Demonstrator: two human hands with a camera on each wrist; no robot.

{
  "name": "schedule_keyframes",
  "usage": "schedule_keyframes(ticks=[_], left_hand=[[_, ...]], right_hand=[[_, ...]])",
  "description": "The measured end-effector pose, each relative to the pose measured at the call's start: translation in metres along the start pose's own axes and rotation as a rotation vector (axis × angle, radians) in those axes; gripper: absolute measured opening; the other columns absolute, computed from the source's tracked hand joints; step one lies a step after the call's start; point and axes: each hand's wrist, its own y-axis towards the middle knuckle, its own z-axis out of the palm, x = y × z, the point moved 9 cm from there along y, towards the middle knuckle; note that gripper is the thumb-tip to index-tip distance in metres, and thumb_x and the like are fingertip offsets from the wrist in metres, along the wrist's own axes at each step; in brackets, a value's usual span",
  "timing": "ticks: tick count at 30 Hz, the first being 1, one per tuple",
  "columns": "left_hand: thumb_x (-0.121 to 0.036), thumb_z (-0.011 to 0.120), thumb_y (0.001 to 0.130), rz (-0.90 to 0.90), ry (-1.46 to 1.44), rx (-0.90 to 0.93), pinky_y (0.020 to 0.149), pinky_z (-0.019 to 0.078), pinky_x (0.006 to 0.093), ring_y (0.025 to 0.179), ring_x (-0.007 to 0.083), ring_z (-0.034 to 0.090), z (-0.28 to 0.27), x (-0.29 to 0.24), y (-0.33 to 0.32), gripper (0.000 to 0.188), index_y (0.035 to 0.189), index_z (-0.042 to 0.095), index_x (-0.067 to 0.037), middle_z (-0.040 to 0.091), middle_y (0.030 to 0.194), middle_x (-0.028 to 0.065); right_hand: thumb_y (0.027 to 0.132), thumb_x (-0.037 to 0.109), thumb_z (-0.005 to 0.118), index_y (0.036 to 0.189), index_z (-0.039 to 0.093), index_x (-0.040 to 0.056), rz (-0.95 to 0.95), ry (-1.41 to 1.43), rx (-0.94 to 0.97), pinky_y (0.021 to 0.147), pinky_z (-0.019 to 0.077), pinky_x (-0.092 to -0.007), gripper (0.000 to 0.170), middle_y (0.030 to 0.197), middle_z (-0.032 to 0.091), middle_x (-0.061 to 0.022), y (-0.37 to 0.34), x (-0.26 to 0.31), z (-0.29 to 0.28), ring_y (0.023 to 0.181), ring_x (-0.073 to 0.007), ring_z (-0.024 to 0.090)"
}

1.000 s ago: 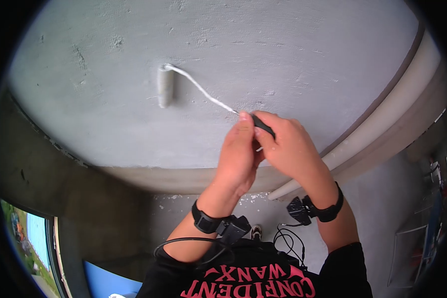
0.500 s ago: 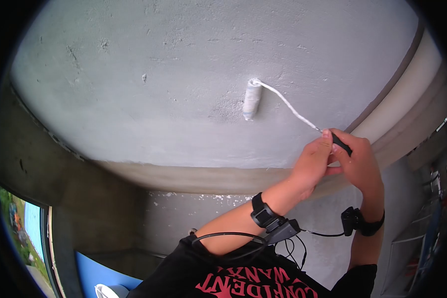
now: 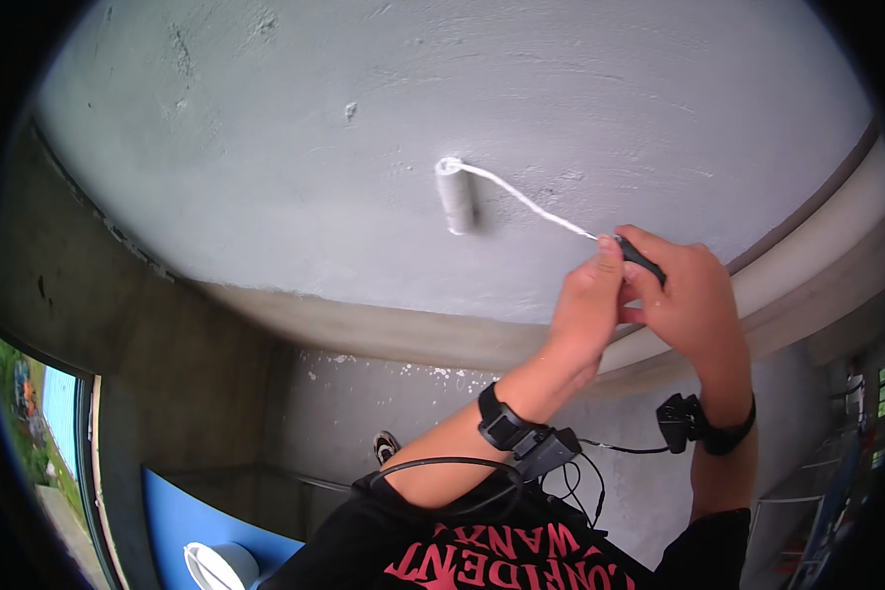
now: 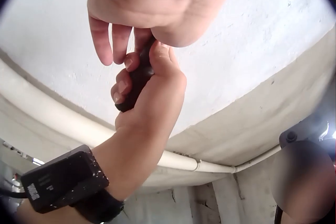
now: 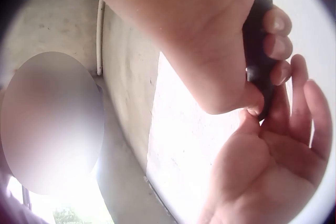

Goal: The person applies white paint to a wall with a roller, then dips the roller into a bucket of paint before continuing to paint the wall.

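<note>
A paint roller (image 3: 455, 202) with a white-coated wire arm (image 3: 531, 205) lies against the pale, rough wall surface (image 3: 265, 177). Its black handle (image 3: 642, 262) is gripped by my right hand (image 3: 693, 295); the right wrist view shows that hand's fingers curled round the handle (image 5: 257, 45). My left hand (image 3: 588, 305) pinches the handle's front end between thumb and fingers. In the left wrist view, the other fingers of my left hand (image 4: 157, 3) extend beside my right hand (image 4: 160, 90). The roller itself is outside both wrist views.
A thick pale pipe (image 3: 806, 265) curves along the right. At lower left, a white bucket (image 3: 228, 565) stands on a blue surface (image 3: 172, 511), near a window (image 3: 54, 423). White spots mark the grey floor (image 3: 344, 393). A cable (image 3: 452, 460) loops near my left forearm.
Across the wall, the roller first moved right, then back left over the last half second. Both hands moved with it and kept their hold. The head view has shifted too, showing more of the bucket.
</note>
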Motion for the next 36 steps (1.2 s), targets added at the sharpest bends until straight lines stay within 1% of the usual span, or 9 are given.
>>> schedule_keyframes(ticks=[2, 5, 6, 8, 13, 19, 26, 28, 36], left_hand=[[-0.05, 0.032, 0.104, 0.006, 0.031, -0.104, 0.069, 0.0527, 0.0266, 0.079, 0.0084, 0.056, -0.043, -0.026, -0.01, 0.053, 0.098, 0.06, -0.006, 0.059, 0.085, 0.0008], [-0.051, 0.033, 0.103, 0.017, 0.022, -0.21, 0.067, 0.05, 0.0247, 0.071, 0.0059, 0.05, -0.098, -0.055, -0.022, 0.051, 0.097, 0.059, -0.008, 0.054, 0.079, -0.0022], [-0.053, 0.034, 0.103, 0.015, 0.026, -0.223, 0.068, 0.0504, 0.0249, 0.072, 0.0063, 0.052, -0.115, -0.065, -0.027, 0.051, 0.096, 0.059, -0.008, 0.055, 0.079, -0.0018], [-0.056, 0.036, 0.1, 0.014, 0.059, -0.26, 0.078, 0.0525, 0.032, 0.086, 0.0141, 0.063, -0.15, -0.084, -0.036, 0.055, 0.101, 0.058, -0.006, 0.065, 0.095, 0.0051], [-0.056, 0.036, 0.1, 0.039, 0.099, -0.268, 0.078, 0.0524, 0.0327, 0.084, 0.0144, 0.063, -0.193, -0.113, -0.048, 0.055, 0.101, 0.059, -0.006, 0.065, 0.094, 0.0051], [-0.051, 0.034, 0.103, -0.007, 0.106, -0.278, 0.073, 0.0517, 0.0283, 0.075, 0.009, 0.056, -0.171, -0.092, -0.042, 0.051, 0.095, 0.06, -0.007, 0.06, 0.085, 0.0012], [-0.049, 0.031, 0.104, -0.084, 0.157, -0.106, 0.072, 0.0549, 0.0274, 0.085, 0.0099, 0.058, -0.089, -0.005, -0.008, 0.053, 0.1, 0.061, -0.005, 0.062, 0.095, 0.0035], [-0.05, 0.03, 0.104, -0.146, 0.169, -0.039, 0.079, 0.0533, 0.0307, 0.086, 0.0117, 0.059, -0.059, 0.023, 0.0, 0.054, 0.099, 0.06, -0.005, 0.063, 0.094, 0.0041], [-0.049, 0.029, 0.104, -0.242, 0.136, 0.144, 0.082, 0.0553, 0.0319, 0.092, 0.0138, 0.061, 0.034, 0.135, 0.034, 0.054, 0.106, 0.06, -0.004, 0.064, 0.1, 0.0061]], right_hand=[[0.085, 0.025, 0.06, 0.112, 0.068, 0.0154, -0.005, -0.003, 0.057, 0.069, 0.0503, -0.0481, 0.029, 0.075, 0.066, -0.0178, 0.016, 0.032, 0.031, 0.073, -0.0404, 0.063], [0.086, 0.025, 0.061, 0.11, 0.067, 0.0147, -0.063, 0.024, 0.082, 0.067, 0.0502, -0.0491, 0.028, 0.074, 0.066, -0.0175, 0.036, 0.075, 0.071, 0.074, -0.0407, 0.063], [0.086, 0.025, 0.061, 0.11, 0.067, 0.0147, -0.065, 0.021, 0.083, 0.067, 0.0502, -0.0491, 0.028, 0.074, 0.066, -0.0175, 0.042, 0.089, 0.082, 0.074, -0.0407, 0.063], [0.086, 0.025, 0.061, 0.107, 0.066, 0.014, -0.086, 0.083, 0.145, 0.064, 0.0501, -0.0496, 0.025, 0.073, 0.065, -0.0183, 0.052, 0.116, 0.107, 0.072, -0.041, 0.064], [0.087, 0.026, 0.061, 0.104, 0.066, 0.0133, -0.089, 0.105, 0.174, 0.062, 0.0499, -0.0489, 0.022, 0.071, 0.065, -0.0187, 0.067, 0.152, 0.138, 0.069, -0.0409, 0.064], [0.087, 0.025, 0.06, 0.103, 0.065, 0.0128, -0.088, 0.124, 0.136, 0.061, 0.0494, -0.0486, 0.021, 0.07, 0.064, -0.0175, 0.054, 0.123, 0.132, 0.069, -0.0405, 0.063], [0.086, 0.022, 0.06, 0.104, 0.065, 0.0158, 0.009, 0.123, 0.049, 0.061, 0.0475, -0.0478, 0.019, 0.07, 0.063, -0.0161, 0.008, 0.016, 0.085, 0.07, -0.0397, 0.062], [0.085, 0.02, 0.06, 0.106, 0.066, 0.0153, 0.044, 0.122, 0.063, 0.062, 0.0475, -0.0471, 0.021, 0.071, 0.063, -0.0166, -0.006, -0.016, 0.071, 0.07, -0.0392, 0.061], [0.084, 0.012, 0.062, 0.112, 0.065, 0.0122, 0.244, 0.128, 0.03, 0.063, 0.0482, -0.0427, 0.028, 0.075, 0.063, -0.0196, -0.069, -0.132, 0.017, 0.07, -0.04, 0.061]])
